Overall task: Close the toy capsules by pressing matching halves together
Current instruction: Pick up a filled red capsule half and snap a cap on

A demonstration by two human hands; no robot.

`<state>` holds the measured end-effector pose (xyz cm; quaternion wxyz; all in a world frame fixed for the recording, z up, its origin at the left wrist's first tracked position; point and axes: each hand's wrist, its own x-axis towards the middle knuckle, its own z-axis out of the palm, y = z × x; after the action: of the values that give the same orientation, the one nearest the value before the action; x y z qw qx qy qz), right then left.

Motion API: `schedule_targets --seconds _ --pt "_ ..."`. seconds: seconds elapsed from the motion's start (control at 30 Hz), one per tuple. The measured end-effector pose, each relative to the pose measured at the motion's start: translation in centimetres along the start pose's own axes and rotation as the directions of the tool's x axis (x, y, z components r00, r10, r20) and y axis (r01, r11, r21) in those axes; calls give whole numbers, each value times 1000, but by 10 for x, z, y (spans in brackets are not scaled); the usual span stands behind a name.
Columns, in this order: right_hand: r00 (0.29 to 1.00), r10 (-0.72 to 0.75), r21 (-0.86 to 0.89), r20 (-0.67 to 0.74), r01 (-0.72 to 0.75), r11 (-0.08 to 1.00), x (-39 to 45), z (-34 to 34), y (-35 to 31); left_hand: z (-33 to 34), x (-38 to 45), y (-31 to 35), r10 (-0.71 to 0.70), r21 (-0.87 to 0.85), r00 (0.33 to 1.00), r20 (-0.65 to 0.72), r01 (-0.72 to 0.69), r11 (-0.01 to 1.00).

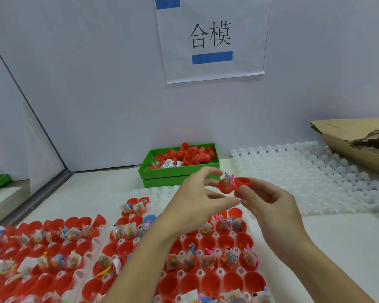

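Red filled capsule half [226, 186] pinched in the left hand [198, 197], above the worktop [337, 237]; right hand [269, 204] grip clamped on the empty cap [242, 181] just beside it; the protruding toy packet [228, 179] could jam between the rims.

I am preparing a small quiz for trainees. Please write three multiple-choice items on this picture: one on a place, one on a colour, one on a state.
1. Where is the green box?
A. by the wall
B. on the cardboard
C. in a hand

2. What colour are the capsule halves in the trays?
A. white
B. red
C. yellow

3. How are the two halves in the hands?
A. pressed shut
B. apart
C. on the table

Answers: 1 A, it stands against the wall behind the trays. 2 B, all are red. 3 B, left hand holds the filled half, right hand the empty half, unjoined.
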<state>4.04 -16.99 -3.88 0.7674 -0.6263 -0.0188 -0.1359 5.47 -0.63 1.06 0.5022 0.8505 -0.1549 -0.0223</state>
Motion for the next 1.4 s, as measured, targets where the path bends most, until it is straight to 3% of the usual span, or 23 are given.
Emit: schedule_targets --seconds 0.2,0.53,1.07,1.4 --pt "993 10 37 118 -15 999 -2 3 0 -3 -10 -14 20 -87 990 -137 -32 996" --pt "952 -180 -326 247 257 910 -5 2 -9 -5 -22 -30 83 -54 987 -141 -92 994" --pt "920 -235 -290 315 329 899 -12 12 -10 0 -42 -31 167 -26 965 -200 -176 984" --pt "954 -168 -136 250 206 969 -14 13 -18 1 -42 -30 171 -140 964 -206 -202 969"
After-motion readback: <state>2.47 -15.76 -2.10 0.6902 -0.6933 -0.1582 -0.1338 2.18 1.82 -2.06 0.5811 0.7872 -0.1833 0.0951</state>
